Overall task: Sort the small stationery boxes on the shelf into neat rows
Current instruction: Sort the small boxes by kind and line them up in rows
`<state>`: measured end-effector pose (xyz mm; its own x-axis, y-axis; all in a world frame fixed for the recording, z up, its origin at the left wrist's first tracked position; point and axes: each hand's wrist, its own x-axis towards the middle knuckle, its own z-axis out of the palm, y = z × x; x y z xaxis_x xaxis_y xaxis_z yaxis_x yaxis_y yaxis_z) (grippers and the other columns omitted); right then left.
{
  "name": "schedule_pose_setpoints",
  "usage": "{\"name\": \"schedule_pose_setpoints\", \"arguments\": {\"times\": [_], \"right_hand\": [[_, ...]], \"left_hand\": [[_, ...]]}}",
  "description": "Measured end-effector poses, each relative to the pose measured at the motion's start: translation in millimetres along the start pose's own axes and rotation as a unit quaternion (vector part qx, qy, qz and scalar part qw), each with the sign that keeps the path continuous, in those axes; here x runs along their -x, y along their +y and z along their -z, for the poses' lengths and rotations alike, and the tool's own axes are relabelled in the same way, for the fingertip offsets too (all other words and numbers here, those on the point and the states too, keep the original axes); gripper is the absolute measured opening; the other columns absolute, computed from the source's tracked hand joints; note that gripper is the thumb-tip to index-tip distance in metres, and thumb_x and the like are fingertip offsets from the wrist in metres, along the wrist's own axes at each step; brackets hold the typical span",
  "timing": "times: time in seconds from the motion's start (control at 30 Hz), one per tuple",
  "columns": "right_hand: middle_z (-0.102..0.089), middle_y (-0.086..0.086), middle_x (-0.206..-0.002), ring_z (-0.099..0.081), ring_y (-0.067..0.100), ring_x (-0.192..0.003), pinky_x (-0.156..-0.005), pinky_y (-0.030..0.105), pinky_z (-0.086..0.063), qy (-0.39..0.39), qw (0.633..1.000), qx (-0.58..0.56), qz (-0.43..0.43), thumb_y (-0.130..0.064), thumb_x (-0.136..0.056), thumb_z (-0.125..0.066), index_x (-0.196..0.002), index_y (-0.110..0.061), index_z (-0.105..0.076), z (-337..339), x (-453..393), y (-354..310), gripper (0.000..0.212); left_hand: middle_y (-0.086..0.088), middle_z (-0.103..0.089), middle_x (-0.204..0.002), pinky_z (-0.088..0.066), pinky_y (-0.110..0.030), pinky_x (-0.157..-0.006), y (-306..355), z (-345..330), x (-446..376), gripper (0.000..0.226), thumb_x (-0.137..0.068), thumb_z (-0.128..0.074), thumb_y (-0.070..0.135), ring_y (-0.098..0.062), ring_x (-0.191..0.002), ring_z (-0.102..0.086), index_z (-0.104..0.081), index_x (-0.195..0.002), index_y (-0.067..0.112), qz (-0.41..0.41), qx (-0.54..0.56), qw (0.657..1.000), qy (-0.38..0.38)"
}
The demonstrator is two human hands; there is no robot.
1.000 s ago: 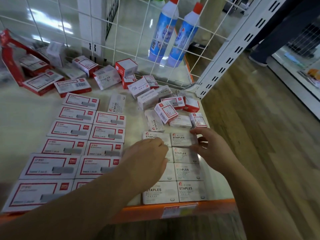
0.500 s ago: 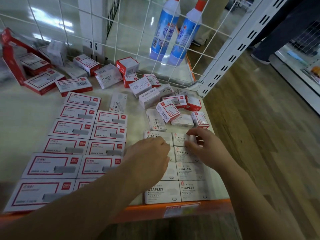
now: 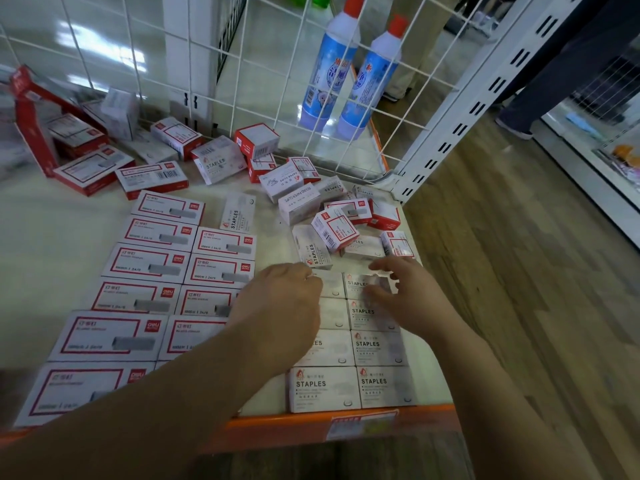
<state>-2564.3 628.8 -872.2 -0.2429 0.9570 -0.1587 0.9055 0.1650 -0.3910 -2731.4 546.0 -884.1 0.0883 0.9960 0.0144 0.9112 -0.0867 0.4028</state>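
Your left hand [image 3: 282, 299] covers most of the top-left white staples box [image 3: 329, 284], fingertips out of sight. Right hand [image 3: 403, 289] is motion-blurred, grip unclear. Small print on the red-framed boxes [image 3: 145, 265] unreadable; the nearest is cut by yr forearm.

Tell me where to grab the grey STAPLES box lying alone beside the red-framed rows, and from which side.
Take the lone STAPLES box across its two long side edges, coming straight down from above. It lies flat with its long axis running away from the shelf's front, and bare shelf shows to its right. Its near end sits close to a red-framed box, so an end-on pinch looks cramped.
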Motion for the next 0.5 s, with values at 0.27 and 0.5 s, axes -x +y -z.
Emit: {"name": "schedule_pose_setpoints", "arguments": {"times": [0.27,0.5], "right_hand": [[-0.058,-0.008,-0.107,-0.051,0.009,-0.093,-0.072,0.022,-0.036,0.079,0.996,-0.029,-0.002,-0.029,-0.09,-0.057,-0.123,-0.024,-0.055,-5.8,-10.3,-29.8,0.034],[-0.048,-0.016,-0.074,-0.043,-0.001,-0.065,-0.052,0.016,-0.028,0.045,0.999,-0.01,-0.006,-0.044,-0.088,-0.056,-0.087,-0.029,-0.05,-11.2,-29.2,-48.6,0.017]], "left_hand": [[0.005,-0.05,-0.126,-0.034,-0.025,-0.093,-17.7,10.4,0.3,0.034,-0.096,-0.035,0.028,-0.014,-0.113,-0.047,-0.046,-0.129,0.023,0.021,-0.029,0.999,0.035],[0.006,-0.051,-0.122,-0.04,-0.028,-0.091,-33.3,27.2,3.6,0.032,-0.097,-0.035,0.032,-0.014,-0.112,-0.048,-0.048,-0.125,0.024,0.062,0.016,0.996,0.06]]}}
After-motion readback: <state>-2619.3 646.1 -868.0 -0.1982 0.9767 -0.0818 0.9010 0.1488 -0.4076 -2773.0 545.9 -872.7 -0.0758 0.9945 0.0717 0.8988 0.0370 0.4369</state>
